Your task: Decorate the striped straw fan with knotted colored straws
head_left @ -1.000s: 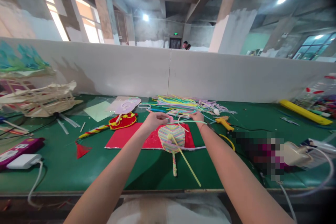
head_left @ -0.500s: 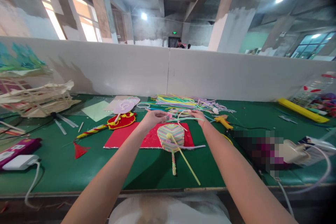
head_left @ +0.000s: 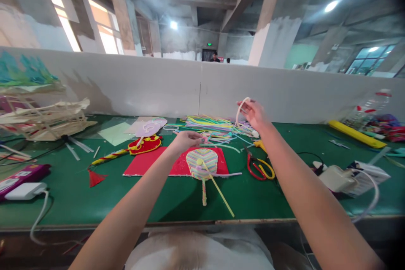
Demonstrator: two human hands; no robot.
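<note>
My left hand (head_left: 186,140) is closed in a pinch above the red board, with a small pink piece (head_left: 205,139) at its fingertips. A pale green pipe cleaner (head_left: 229,145) runs rightward from near those fingers; whether it is held I cannot tell. Raised at the right, my right hand (head_left: 254,114) grips a curved cream pipe cleaner (head_left: 239,112). Below the left hand, a striped pastel fan (head_left: 202,156) lies on the red board (head_left: 142,162), its twisted handle pointing toward me. A yellow pipe cleaner (head_left: 221,190) and a lilac one (head_left: 232,174) lie across it.
A heap of pipe cleaners (head_left: 209,122) lies at the back. Red-and-yellow pliers (head_left: 259,167) and an orange glue gun (head_left: 260,145) are at the right. A red tasselled fan (head_left: 144,145) and a lilac fan (head_left: 151,127) lie left. Chargers and cables flank both sides.
My right hand has moved up and right, away from the left hand, carrying the cream pipe cleaner. The pliers have come into sight. The left hand has hardly moved.
</note>
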